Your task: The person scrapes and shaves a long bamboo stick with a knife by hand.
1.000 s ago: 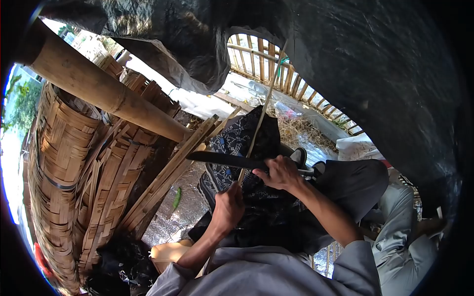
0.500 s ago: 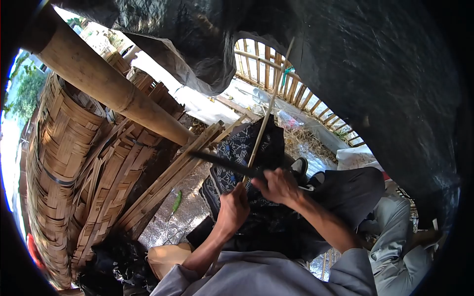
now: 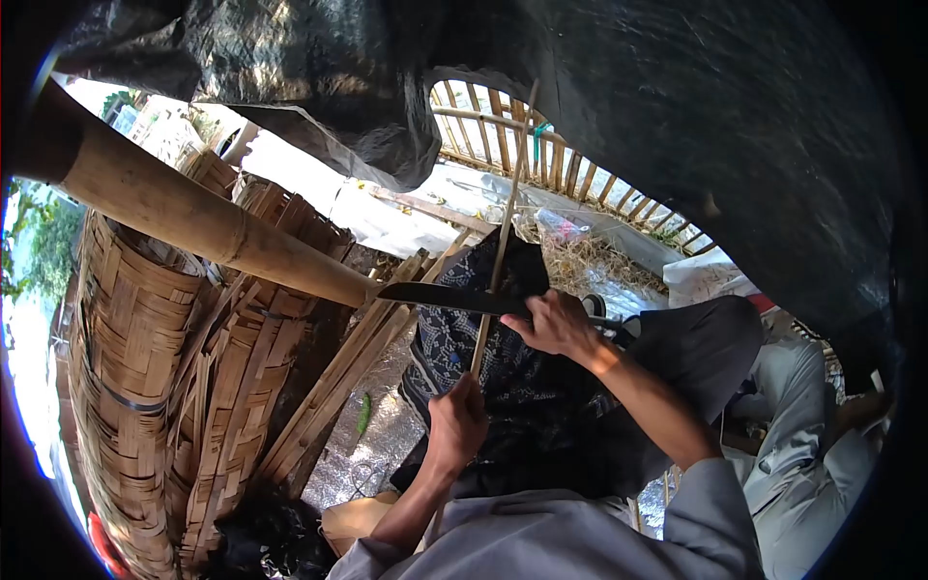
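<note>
Bamboo strip (image 3: 512, 184), long and thin: held at its near part in the left hand (image 3: 459, 420), then slanting away over the patterned cloth (image 3: 449, 333) and slightly right, up to the black sheet (image 3: 725, 126). Pinched at the top of the left fist, with fingers curled and pressed together; cannot tell exactly how the tips meet underneath.

Gripped in the right hand (image 3: 559, 324), just right of the strip and farther out than the left hand: a knife (image 3: 435, 295), with fingers closed round the handle and thumb reaching toward the strip. Dark blade pointing left, crossing the strip beyond the left hand, with its tip near the end of a thick bamboo pole (image 3: 232, 232).

To the left, woven bamboo rolls (image 3: 130, 358) standing side by side, under the slanting pole. Between these and the cloth, leaning split slats (image 3: 333, 387), with a green pod (image 3: 363, 414) on the ground just right of them. At the far side, a slatted fence (image 3: 565, 164), and nearer than that a clear plastic bottle (image 3: 559, 224) beside dry straw (image 3: 570, 261). At the near right, the pale trouser leg (image 3: 788, 406) of another person.
</note>
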Demonstrator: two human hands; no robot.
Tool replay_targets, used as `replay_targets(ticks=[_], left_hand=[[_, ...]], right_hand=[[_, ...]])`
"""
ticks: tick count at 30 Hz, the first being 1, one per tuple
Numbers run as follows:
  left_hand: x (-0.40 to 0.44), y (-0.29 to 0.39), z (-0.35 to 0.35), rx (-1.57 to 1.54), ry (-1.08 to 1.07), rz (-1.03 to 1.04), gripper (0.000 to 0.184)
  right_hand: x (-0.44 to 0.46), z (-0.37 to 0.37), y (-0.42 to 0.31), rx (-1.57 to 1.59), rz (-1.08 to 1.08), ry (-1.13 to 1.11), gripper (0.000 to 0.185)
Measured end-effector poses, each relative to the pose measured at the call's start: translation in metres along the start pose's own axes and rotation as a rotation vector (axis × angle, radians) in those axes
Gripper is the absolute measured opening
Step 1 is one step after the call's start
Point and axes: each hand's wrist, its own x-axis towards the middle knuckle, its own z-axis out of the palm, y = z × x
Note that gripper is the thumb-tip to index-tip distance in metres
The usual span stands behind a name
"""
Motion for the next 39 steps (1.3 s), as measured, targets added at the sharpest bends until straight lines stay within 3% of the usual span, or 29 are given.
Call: replay_targets(ticks=[3,5,7,8,9,10,11,14,15,17,19,20,21,23,25,27,29,31,33,34,35,37,38,39], left_hand=[[0.0,0.002,0.005,0.029,0.05,0.023,0.006],[0.0,0.003,0.004,0.064,0.015,0.015,0.006],[0.0,0.005,0.006,0.137,0.202,0.365,0.005],[-0.008,0.005,0.005,0.107,0.129,0.185,0.01],[-0.011,0.003,0.002,0.119,0.112,0.181,0.01],[-0.008,0.001,0.001,0.143,0.047,0.104,0.015],[-0.005,0.0,0.001,0.159,-0.009,0.025,0.021],[0.001,0.004,0.003,0.148,0.004,0.08,0.017],[-0.002,0.005,0.004,0.158,0.046,0.109,0.012],[-0.003,0.001,0.004,0.157,0.036,0.191,0.006],[-0.011,0.002,0.006,0.158,0.041,0.076,0.004],[-0.007,-0.003,0.007,0.198,0.019,0.04,0.004],[-0.011,-0.003,0.008,0.2,0.014,0.04,0.004],[-0.003,0.001,0.012,0.186,0.058,0.067,0.005],[-0.001,0.004,0.009,0.19,0.053,0.106,0.006],[-0.007,0.003,0.007,0.204,0.015,0.082,0.007],[-0.006,-0.001,0.008,0.224,0.015,0.077,0.007],[-0.007,-0.001,0.007,0.241,0.02,0.079,0.007],[-0.007,0.001,0.011,0.2,0.029,0.088,0.007],[-0.006,0.001,0.011,0.198,0.032,0.094,0.007],[-0.007,0.0,0.01,0.212,0.027,0.108,0.006],[-0.016,-0.002,0.009,0.239,0.009,0.107,0.005],[-0.015,-0.002,0.01,0.228,0.026,0.091,0.007],[-0.018,-0.002,0.009,0.215,0.046,0.071,0.008]], right_hand=[[-0.007,-0.012,-0.017,0.136,0.075,-0.146,0.065],[-0.033,-0.005,-0.034,0.104,-0.004,-0.243,0.07],[-0.041,-0.007,-0.038,0.046,-0.171,-0.248,0.07],[-0.033,-0.009,-0.029,0.058,-0.104,-0.2,0.069],[-0.023,-0.009,-0.018,0.078,-0.029,-0.156,0.069],[-0.016,-0.006,-0.013,-0.016,-0.102,-0.01,0.067],[-0.018,-0.005,-0.017,-0.017,-0.1,-0.007,0.067],[-0.027,-0.016,-0.036,0.14,0.031,-0.137,0.063],[-0.047,0.032,-0.034,-0.143,-0.25,0.731,0.062],[-0.038,-0.008,-0.034,0.07,-0.162,-0.137,0.061],[-0.016,-0.005,-0.011,0.079,0.079,-0.1,0.061],[-0.01,0.003,-0.005,-0.001,-0.015,0.178,0.064],[-0.014,0.006,-0.008,0.0,-0.009,0.178,0.064],[-0.013,-0.011,-0.021,0.014,0.074,-0.03,0.065],[-0.031,-0.02,-0.033,0.091,-0.07,-0.197,0.066],[-0.029,-0.006,-0.022,0.043,-0.066,-0.103,0.065],[-0.007,0.005,0.003,0.004,0.103,0.118,0.063],[-0.007,-0.002,-0.007,-0.014,0.118,0.047,0.062],[-0.025,-0.004,-0.025,0.04,-0.016,0.167,0.063],[-0.032,-0.007,-0.029,0.111,-0.054,-0.008,0.061],[-0.034,-0.005,-0.026,0.079,-0.152,0.047,0.062],[-0.013,-0.01,-0.004,0.086,0.134,-0.059,0.062],[-0.006,0.009,0.017,0.011,0.047,0.256,0.062],[0.0,-0.001,0.016,-0.037,0.071,0.073,0.061]])
